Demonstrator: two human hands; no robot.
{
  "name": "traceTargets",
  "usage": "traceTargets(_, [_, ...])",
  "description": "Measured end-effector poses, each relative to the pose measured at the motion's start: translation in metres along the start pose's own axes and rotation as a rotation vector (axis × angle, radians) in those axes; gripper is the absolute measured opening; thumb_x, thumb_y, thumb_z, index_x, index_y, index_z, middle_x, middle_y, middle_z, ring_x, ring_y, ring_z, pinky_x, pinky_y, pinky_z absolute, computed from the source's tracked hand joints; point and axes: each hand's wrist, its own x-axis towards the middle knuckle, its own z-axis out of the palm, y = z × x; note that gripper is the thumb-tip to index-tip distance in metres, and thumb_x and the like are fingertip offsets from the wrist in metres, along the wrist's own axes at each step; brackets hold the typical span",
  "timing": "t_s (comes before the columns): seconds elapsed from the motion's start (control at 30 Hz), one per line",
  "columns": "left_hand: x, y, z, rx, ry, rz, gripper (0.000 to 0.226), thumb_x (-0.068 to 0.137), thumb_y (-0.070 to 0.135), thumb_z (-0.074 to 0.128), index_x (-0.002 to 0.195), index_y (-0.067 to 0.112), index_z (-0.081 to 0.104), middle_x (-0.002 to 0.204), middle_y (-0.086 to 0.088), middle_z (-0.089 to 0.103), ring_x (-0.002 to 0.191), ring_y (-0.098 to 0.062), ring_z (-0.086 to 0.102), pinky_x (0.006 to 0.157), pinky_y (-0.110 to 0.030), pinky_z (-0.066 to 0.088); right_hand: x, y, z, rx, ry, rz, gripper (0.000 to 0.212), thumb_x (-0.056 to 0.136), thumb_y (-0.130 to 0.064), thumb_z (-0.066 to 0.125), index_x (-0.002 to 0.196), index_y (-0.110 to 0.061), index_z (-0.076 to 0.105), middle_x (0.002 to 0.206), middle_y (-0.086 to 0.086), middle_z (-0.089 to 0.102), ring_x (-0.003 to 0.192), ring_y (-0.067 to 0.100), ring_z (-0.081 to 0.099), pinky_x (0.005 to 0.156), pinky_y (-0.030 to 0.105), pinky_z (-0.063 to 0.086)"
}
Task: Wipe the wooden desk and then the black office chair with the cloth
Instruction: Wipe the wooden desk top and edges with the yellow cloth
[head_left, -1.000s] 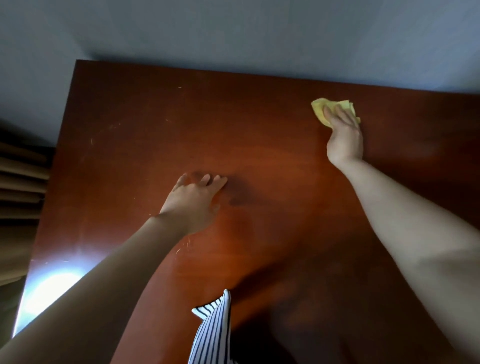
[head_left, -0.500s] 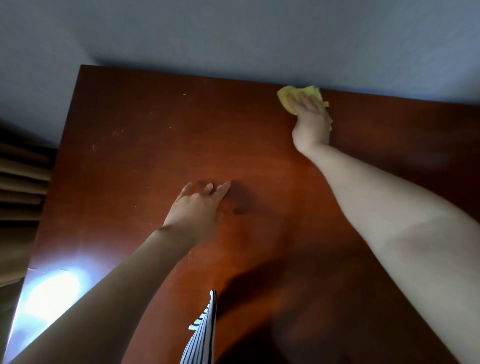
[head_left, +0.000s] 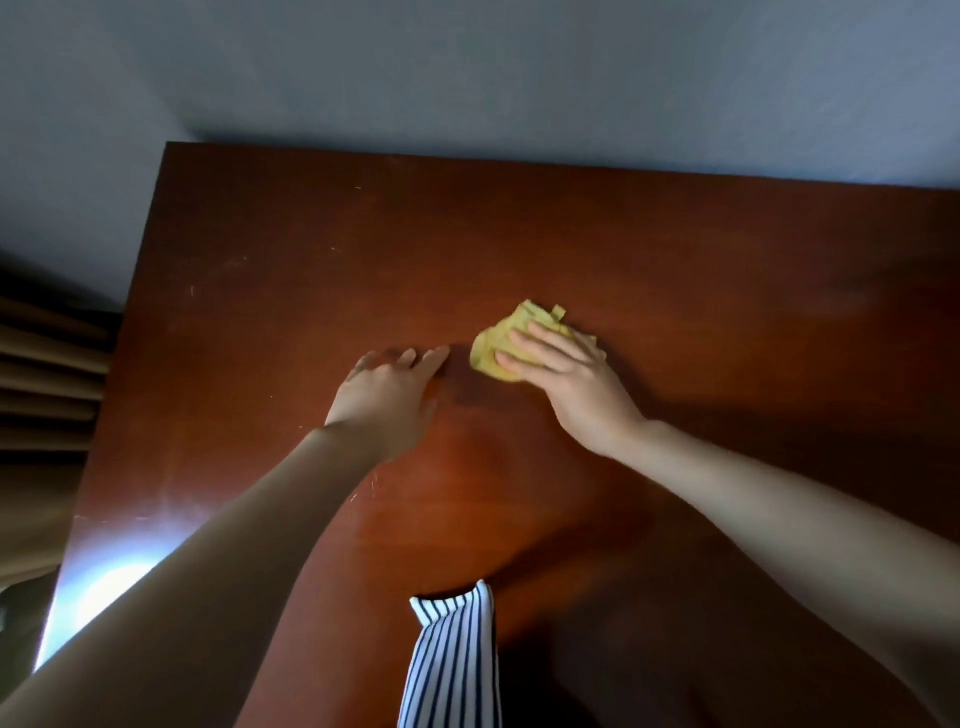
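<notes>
The reddish-brown wooden desk (head_left: 649, 249) fills most of the view. A crumpled yellow cloth (head_left: 501, 338) lies near the desk's middle. My right hand (head_left: 571, 379) presses on the cloth with straight, spread fingers. My left hand (head_left: 387, 395) rests flat on the desk just left of the cloth, fingers extended and holding nothing. The black office chair is out of sight.
A grey-blue wall (head_left: 467, 73) runs along the desk's far edge. Brown pleated curtains (head_left: 47, 374) hang at the left beside the desk. A striped piece of clothing (head_left: 452, 660) hangs over the near edge. Bright glare (head_left: 104, 592) marks the desk's near-left corner.
My right hand has drawn the cloth from the far edge of the desk back and leftward to the middle, next to my left hand. The left hand has stayed put.
</notes>
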Motion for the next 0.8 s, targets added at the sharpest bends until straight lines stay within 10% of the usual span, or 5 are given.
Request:
traceTargets(0.17, [-0.003,-0.001,0.006,0.025,0.009,0.030,0.064,0.097,0.034,0.039,0.150,0.034,0.002,0.155,0.002,0.023,0.141,-0.021,0.023,0.117,-0.033,0.005,-0.033,0.021,-0.017,0.003,-0.150,-0.174,0.068,0.083,0.018,0.051,0.134,-0.026,0.052,0.145,0.000,0.043,0.139,0.025,0.031,0.111,0.050,0.026])
traceTargets(0.8, [0.010,-0.004,0.001,0.115,0.061,0.087,0.062,0.097,0.037,0.035,0.150,0.030,0.003,0.142,0.000,0.044,0.123,-0.023,0.049,0.111,-0.031,0.025,0.097,0.147,-0.050,-0.033,0.175,0.739,0.063,0.089,0.011,0.033,0.142,-0.021,0.042,0.153,0.007,0.031,0.142,0.026,0.023,0.113,0.032,0.017])
